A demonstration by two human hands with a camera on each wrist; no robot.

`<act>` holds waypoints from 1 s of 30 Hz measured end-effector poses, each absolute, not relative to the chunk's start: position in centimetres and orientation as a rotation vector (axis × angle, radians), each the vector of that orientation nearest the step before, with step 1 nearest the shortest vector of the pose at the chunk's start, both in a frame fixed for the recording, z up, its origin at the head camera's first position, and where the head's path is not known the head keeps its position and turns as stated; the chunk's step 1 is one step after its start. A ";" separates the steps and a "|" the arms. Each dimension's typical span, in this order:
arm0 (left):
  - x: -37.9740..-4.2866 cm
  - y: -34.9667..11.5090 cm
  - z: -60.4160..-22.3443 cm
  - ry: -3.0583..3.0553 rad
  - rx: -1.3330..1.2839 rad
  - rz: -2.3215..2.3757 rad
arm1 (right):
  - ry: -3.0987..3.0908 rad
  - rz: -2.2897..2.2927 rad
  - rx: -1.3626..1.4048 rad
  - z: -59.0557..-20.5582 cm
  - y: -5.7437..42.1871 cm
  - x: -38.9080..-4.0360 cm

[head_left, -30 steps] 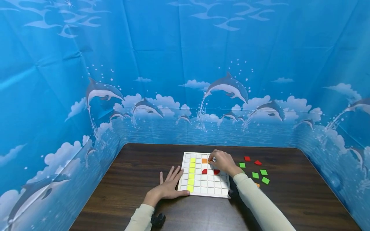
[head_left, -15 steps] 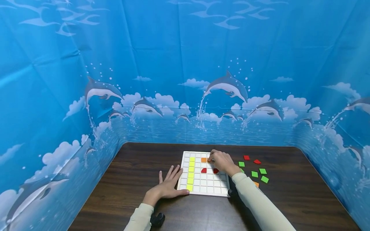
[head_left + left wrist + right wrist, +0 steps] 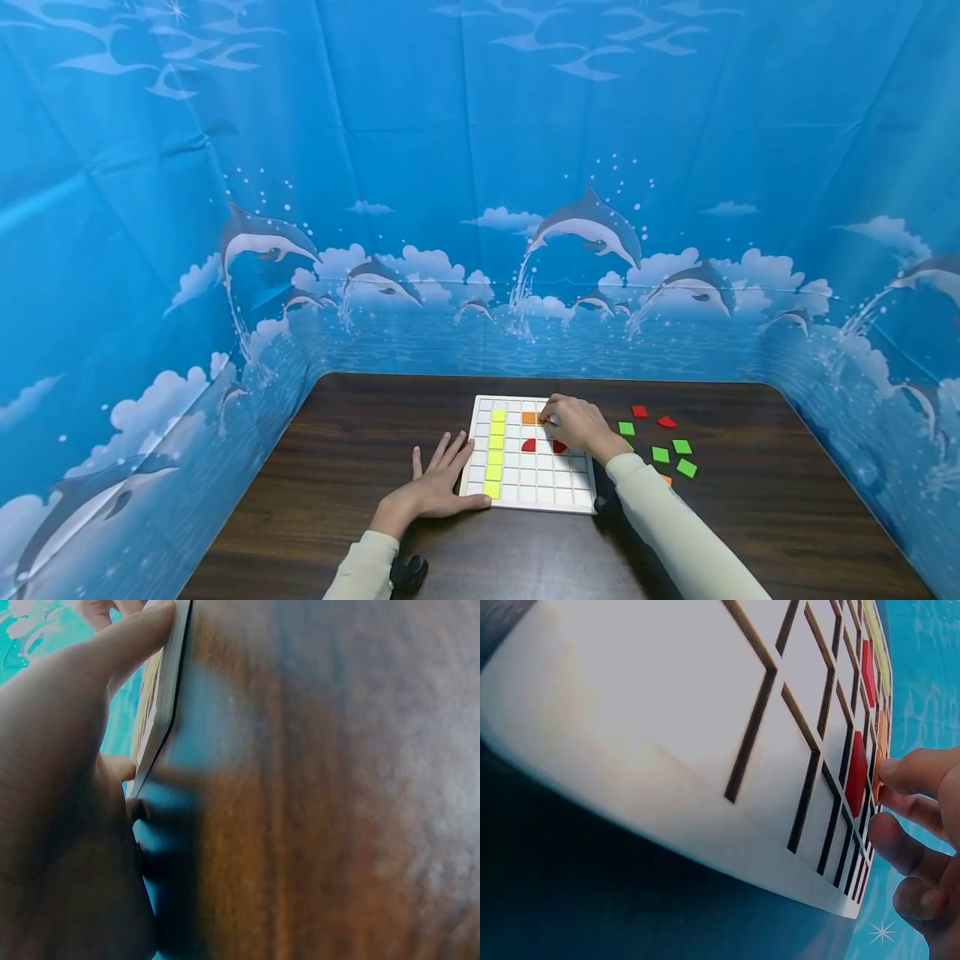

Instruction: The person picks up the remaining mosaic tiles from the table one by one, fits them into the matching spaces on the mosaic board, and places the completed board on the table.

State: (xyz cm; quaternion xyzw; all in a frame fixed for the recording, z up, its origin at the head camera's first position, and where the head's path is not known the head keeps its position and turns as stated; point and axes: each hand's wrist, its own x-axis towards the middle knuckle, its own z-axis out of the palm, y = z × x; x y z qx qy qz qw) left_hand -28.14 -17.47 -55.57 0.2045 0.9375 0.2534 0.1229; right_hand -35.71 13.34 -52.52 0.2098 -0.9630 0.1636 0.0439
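Note:
A white grid board (image 3: 536,493) lies on the table, with a column of yellow square tiles (image 3: 495,457) near its left side. Two red quarter-round tiles (image 3: 528,446) and an orange square tile (image 3: 528,418) sit in its cells. With fingers spread, my left hand (image 3: 429,492) rests at the board's left edge, its thumb on the lower left corner. My right hand (image 3: 577,425) pinches a second orange tile (image 3: 877,784) at a cell just right of the first, partly hidden by the fingertips. The right wrist view shows thumb and fingers bent close over it.
Right of the board lie several green square tiles (image 3: 660,455), two red tiles (image 3: 667,422) and an orange piece (image 3: 667,480) half hidden by the right sleeve. The dark wooden table (image 3: 787,500) is enclosed by a blue dolphin-print curtain (image 3: 480,167).
Both hands stay almost where they were, the right fingers still at the orange tile. The head view shifts very slightly.

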 end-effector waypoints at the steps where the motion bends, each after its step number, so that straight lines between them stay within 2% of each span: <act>1: -28.1 -17.4 -55.4 2.731 0.592 0.733 | -2.946 0.500 0.641 -52.6 13.4 -35.7; 30: -28.3 -17.2 -55.6 2.740 0.558 0.692 | -2.795 0.552 0.623 -51.7 15.1 -33.7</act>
